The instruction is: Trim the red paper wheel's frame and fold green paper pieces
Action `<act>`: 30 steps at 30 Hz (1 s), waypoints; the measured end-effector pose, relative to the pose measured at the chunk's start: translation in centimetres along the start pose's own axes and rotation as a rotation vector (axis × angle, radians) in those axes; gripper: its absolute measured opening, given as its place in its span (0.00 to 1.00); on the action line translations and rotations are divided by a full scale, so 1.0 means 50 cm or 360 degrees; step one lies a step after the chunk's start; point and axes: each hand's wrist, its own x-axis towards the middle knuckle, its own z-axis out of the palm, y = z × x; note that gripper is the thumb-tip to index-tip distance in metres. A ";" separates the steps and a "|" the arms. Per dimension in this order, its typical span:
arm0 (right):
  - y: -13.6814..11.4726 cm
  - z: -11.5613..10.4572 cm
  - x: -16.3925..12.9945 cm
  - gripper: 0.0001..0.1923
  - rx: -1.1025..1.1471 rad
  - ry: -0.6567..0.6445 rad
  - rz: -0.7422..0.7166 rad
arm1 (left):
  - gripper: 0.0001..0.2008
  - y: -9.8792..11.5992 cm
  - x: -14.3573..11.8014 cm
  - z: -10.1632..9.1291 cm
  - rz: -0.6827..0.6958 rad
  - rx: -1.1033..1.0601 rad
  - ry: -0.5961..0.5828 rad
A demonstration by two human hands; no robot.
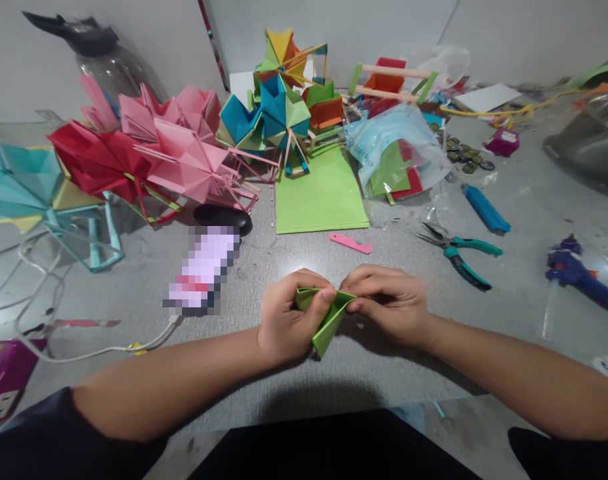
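Note:
A folded piece of green paper [328, 327] is held up between both hands, over the near middle of the table. My left hand [291, 317] is closed round its left side, the thumb pressed on the front fold. With fingertips and thumb, my right hand [391, 300] pinches the paper's right corner. The paper has an open pocket at the top and tapers to a lower point. Just beyond the hands lies a pink folding cutter [351, 243]. Behind that, a stack of green paper sheets [319, 193] rests flat.
Folded paper wheels, among them a red one [101, 160] and a pink one [189, 160], crowd the back left. A phone [204, 267] with a white cable lies left. Pliers [459, 253], a blue glue gun [584, 273] and a blue cutter [487, 209] lie right.

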 end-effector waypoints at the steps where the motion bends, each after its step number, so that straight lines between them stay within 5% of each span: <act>1: -0.001 0.001 0.000 0.04 -0.0007 0.0010 -0.0007 | 0.08 0.000 -0.001 0.000 -0.0002 -0.0010 -0.0002; 14: -0.008 0.003 0.000 0.04 -0.0091 0.0062 -0.0073 | 0.10 0.002 -0.010 -0.003 -0.0087 -0.0160 -0.0118; 19: -0.010 -0.015 0.010 0.07 -0.0351 0.0169 -0.0198 | 0.21 -0.006 -0.009 -0.018 -0.0046 -0.0164 -0.0249; 25: -0.006 -0.027 0.014 0.07 -0.0513 0.0196 -0.0324 | 0.07 -0.005 -0.005 -0.015 -0.0029 0.0244 -0.0114; 30: 0.000 -0.022 0.009 0.07 -0.0510 0.0237 -0.0366 | 0.09 0.000 0.004 -0.014 0.0069 0.0313 -0.0135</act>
